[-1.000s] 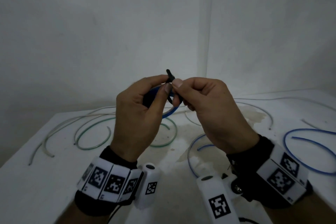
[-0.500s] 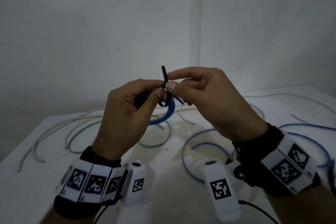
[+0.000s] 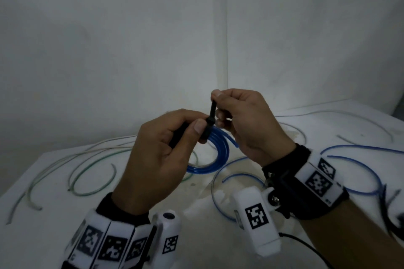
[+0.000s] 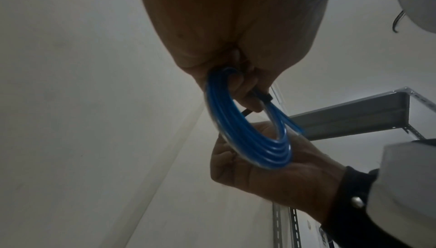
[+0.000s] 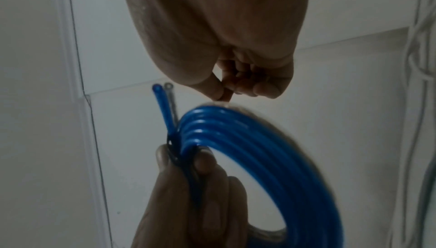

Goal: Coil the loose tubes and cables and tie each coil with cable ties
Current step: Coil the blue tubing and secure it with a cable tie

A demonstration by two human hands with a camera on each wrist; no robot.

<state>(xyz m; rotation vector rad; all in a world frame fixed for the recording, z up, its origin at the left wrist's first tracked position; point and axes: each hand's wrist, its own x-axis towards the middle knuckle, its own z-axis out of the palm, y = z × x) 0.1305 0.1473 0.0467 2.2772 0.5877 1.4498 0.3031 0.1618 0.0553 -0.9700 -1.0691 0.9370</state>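
1. White table (image 3: 54, 214): loose tubes lie on it, from 9 to 3 o'clock of the hands.
2. Right hand (image 3: 247, 124) has risen, pinching the black cable tie (image 3: 211, 113) tail.
3. Left hand (image 3: 161, 155) grips the blue tube coil (image 3: 209, 155) above the table.
4. The tie's tail now shows longer, pointing to 12 o'clock.

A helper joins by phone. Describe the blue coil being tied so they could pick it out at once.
Start at the white table in the room's corner, then look above its middle, where two hands meet. The left hand grips the blue coil while the right hand pinches a black cable tie around it. Unlike the tubes lying loose on the table, it is wound into several tight loops.
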